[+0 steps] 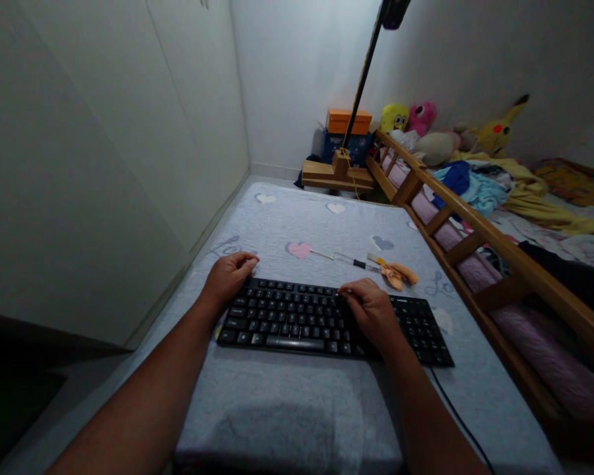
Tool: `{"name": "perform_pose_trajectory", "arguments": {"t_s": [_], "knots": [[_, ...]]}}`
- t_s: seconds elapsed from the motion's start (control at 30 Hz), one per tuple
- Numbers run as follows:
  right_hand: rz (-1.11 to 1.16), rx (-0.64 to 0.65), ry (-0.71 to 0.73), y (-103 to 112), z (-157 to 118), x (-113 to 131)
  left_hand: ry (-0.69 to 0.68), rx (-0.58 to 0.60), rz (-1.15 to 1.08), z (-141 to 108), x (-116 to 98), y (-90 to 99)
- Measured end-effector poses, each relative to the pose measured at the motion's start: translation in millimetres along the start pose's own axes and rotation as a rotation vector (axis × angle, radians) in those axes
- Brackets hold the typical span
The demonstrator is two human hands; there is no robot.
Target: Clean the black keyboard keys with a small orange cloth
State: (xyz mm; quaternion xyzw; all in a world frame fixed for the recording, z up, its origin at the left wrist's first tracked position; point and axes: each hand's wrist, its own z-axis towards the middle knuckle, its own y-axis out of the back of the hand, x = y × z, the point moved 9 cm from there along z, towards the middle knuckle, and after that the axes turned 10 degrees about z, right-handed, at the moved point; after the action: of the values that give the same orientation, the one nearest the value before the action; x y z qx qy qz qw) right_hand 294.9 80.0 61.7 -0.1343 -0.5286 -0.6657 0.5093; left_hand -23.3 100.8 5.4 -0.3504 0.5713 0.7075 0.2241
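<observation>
A black keyboard (287, 313) lies flat on a light blue cloth with heart prints. My left hand (230, 277) is at its upper left corner, fingers pinched together; whatever may be between them is too small to make out. Over the right half of the keys is my right hand (371, 307), closed in a pinch, with a tiny pale bit at the fingertips that I cannot name. Beyond the keyboard lie a thin wire tool with a black sleeve (359, 264) and a crumpled orange piece (398, 274) that looks like cloth.
The keyboard's cable (458, 415) runs toward me on the right. A wooden bed rail (475, 231) borders the right side, with clothes and plush toys behind it. White cabinet doors (129, 132) stand left. At the back, a black pole (363, 79) rises from a wooden base (327, 173).
</observation>
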Motion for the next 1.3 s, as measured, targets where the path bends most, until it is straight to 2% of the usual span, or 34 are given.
{"name": "perform_pose_trajectory", "arguments": {"t_s": [0.27, 0.53, 1.3], "knots": [[-0.019, -0.040, -0.026, 0, 5, -7, -0.006, 0.003, -0.008, 1, -1, -0.9], [-0.076, -0.086, -0.056, 16, 3, -15, -0.013, 0.009, -0.012, 0, -3, -0.1], [0.035, -0.010, -0.059, 7, -4, -10, -0.022, 0.011, 0.030, 2, -1, -0.9]]}}
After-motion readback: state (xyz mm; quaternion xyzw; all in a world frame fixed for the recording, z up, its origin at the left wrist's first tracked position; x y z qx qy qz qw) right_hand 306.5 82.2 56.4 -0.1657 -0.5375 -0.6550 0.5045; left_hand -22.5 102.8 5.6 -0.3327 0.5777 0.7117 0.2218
